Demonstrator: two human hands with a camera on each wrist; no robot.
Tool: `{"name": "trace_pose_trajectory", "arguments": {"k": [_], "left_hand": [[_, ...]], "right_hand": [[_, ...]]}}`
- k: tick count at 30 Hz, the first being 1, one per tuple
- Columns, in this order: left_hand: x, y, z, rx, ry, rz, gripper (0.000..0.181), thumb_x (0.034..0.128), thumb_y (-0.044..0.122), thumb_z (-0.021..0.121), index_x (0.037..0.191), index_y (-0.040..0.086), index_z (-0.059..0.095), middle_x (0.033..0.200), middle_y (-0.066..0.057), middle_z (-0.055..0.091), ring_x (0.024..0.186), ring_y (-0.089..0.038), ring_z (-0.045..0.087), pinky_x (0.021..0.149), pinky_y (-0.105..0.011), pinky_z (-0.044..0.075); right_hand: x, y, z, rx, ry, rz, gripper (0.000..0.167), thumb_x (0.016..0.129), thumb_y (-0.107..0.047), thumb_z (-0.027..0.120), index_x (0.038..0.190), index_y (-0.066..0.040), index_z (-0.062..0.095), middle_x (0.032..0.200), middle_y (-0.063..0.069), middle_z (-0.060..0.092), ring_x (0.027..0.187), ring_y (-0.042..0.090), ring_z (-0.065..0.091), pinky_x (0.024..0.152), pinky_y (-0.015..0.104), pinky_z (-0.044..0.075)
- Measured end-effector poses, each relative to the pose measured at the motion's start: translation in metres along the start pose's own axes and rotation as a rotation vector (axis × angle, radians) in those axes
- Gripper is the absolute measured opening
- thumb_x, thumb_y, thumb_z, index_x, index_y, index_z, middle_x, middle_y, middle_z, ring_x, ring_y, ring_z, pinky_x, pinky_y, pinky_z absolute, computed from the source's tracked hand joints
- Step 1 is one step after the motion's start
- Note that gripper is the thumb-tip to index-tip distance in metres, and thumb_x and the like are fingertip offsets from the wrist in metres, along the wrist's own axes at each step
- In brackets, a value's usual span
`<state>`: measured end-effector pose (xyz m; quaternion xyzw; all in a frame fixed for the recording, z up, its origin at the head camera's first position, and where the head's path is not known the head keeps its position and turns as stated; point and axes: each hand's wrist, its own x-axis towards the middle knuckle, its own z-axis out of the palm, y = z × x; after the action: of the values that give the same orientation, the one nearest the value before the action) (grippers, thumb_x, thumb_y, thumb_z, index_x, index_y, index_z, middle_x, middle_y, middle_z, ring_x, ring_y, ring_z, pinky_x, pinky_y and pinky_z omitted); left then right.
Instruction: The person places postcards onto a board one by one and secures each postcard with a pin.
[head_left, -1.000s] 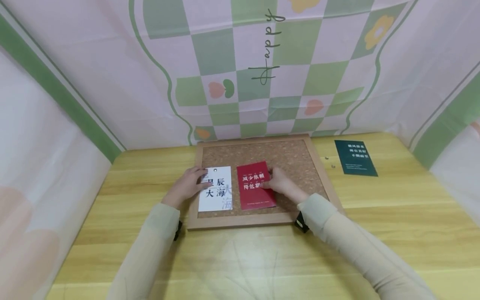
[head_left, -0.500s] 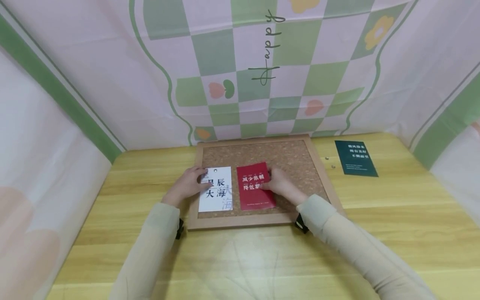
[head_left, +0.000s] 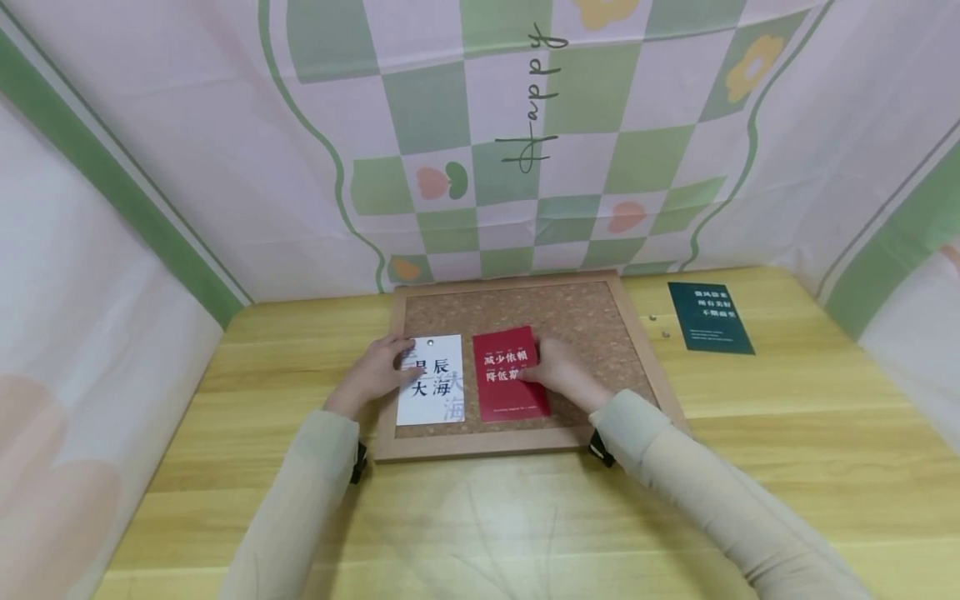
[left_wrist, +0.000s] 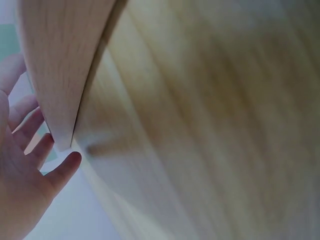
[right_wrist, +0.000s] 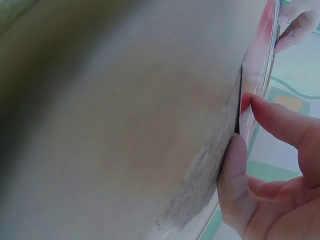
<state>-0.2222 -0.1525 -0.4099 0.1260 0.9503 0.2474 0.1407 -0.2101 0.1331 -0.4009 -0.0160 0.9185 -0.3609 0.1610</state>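
A white card (head_left: 431,400) with black characters and a small pin near its top lies on the left part of the cork board (head_left: 585,333). My left hand (head_left: 375,372) rests at its left edge, thumb over the card; in the left wrist view the fingers of that hand (left_wrist: 25,165) are spread beside the frame's wood. To the right of it is a red card (head_left: 510,398), slightly tilted. My right hand (head_left: 562,372) pinches its right edge; in the right wrist view, the thumb and a finger of this hand (right_wrist: 275,175) meet at the edge of the red card (right_wrist: 256,65).
A dark green card (head_left: 711,318) lies on the wooden table (head_left: 465,533), right of the board. Two small pins (head_left: 659,326) are between that card and the board's frame (head_left: 480,448). A patterned cloth (head_left: 510,242) hangs behind the board.
Both hands keep their places on the cards. The whole head view has shifted very slightly; nothing else has visibly moved.
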Motion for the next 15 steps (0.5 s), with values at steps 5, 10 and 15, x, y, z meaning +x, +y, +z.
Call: {"name": "trace_pose_trajectory", "arguments": {"k": [5, 10, 15], "left_hand": [[-0.0010, -0.0001, 0.0008, -0.022, 0.010, 0.006, 0.065, 0.0919, 0.032, 0.062, 0.144, 0.001, 0.039, 0.154, -0.020, 0.030, 0.143, -0.042, 0.025, 0.117, -0.057, 0.023], [-0.0006, -0.0025, 0.0031, -0.017, 0.016, 0.009, 0.065, 0.0921, 0.034, 0.062, 0.144, 0.003, 0.039, 0.154, -0.019, 0.031, 0.143, -0.040, 0.026, 0.117, -0.057, 0.024], [-0.0002, -0.0027, 0.0041, -0.021, 0.024, 0.013, 0.064, 0.0924, 0.034, 0.061, 0.144, 0.003, 0.040, 0.153, -0.018, 0.033, 0.142, -0.040, 0.028, 0.116, -0.056, 0.024]], "right_hand": [[0.0004, 0.0002, 0.0005, -0.016, 0.001, 0.001, 0.062, 0.087, -0.013, 0.068, 0.137, 0.009, 0.040, 0.115, 0.022, 0.063, 0.095, 0.028, 0.065, 0.085, 0.040, 0.055], [-0.0003, -0.0010, -0.0002, -0.058, 0.008, 0.001, 0.065, 0.087, -0.016, 0.069, 0.138, 0.010, 0.038, 0.121, 0.025, 0.061, 0.103, 0.033, 0.063, 0.092, 0.044, 0.052], [-0.0006, -0.0014, -0.0012, -0.086, 0.012, 0.007, 0.067, 0.086, -0.018, 0.069, 0.138, 0.010, 0.037, 0.123, 0.026, 0.059, 0.108, 0.035, 0.061, 0.095, 0.047, 0.050]]}}
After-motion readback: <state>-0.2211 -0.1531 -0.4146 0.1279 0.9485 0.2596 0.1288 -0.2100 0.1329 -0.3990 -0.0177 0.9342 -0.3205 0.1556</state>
